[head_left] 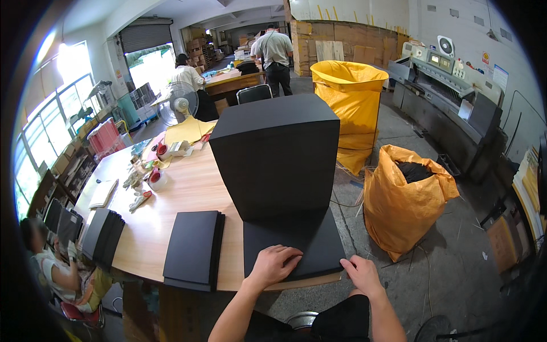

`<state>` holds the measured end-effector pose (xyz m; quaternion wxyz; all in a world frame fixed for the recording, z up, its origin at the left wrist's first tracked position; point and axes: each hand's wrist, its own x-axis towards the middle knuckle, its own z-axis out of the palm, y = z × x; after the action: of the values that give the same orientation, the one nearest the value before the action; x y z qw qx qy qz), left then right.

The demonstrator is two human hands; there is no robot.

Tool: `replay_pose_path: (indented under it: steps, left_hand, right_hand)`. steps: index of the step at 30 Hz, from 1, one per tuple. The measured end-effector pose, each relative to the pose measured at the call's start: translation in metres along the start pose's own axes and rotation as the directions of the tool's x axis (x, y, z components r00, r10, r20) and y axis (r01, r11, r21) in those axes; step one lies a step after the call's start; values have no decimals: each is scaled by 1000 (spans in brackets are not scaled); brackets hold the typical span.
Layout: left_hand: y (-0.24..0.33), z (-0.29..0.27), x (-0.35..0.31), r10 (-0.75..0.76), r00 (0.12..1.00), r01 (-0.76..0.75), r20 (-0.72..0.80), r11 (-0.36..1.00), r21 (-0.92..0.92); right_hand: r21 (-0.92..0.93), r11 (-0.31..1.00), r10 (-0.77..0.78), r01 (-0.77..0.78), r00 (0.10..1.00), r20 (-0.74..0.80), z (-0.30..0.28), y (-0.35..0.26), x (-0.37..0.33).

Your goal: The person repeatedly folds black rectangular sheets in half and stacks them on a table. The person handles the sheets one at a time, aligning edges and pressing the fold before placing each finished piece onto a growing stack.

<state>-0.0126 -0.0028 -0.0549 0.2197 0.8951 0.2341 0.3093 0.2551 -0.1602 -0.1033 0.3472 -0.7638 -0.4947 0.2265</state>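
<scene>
A low stack of black sheets (pixel 299 236) lies at the table's near edge, right in front of me. My left hand (pixel 276 264) rests on top of it, fingers bent and pointing right, with nothing visible in them. At the stack's near right corner, the fingers of my right hand (pixel 362 275) pinch the edge of a black sheet. Behind the low stack rises a tall, block-like pile of black sheets (pixel 276 165). Another short stack of black sheets (pixel 192 246) lies left of my left hand, its edges slightly uneven.
The wooden table (pixel 191 188) carries tape rolls (pixel 158 180), gloves (pixel 139 199) and a fanned black stack (pixel 103 236). A seated person (pixel 62 268) handles black pieces at the left. Yellow bag (pixel 348 114) and orange sack (pixel 404 205) stand right; a large machine (pixel 450 85) is beyond.
</scene>
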Motion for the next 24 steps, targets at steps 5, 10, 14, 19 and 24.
replay_pose_path:
  steps: [5, 10, 14, 19, 24]
  left_hand:
    - [-29, 19, -7, -128, 991, 130, 22, 976, -172]
    - [-19, 15, -3, -93, 996, 92, -4, 986, -140]
    - [-21, 15, -7, -33, 996, 14, -79, 974, -226]
    - [-16, 7, -2, 20, 1000, -19, 4, 966, -259]
    - [-18, 7, -3, -8, 999, 18, 34, 951, -308]
  right_hand:
    - [131, 986, 88, -103, 990, 114, -25, -48, 20]
    - [-55, 972, -233, 227, 924, -302, 28, -82, 32]
    - [697, 717, 35, 31, 996, -80, 22, -76, 39]
    - [658, 753, 53, -11, 998, -44, 14, -76, 45]
    - [893, 433, 101, -122, 991, 87, 18, -72, 47]
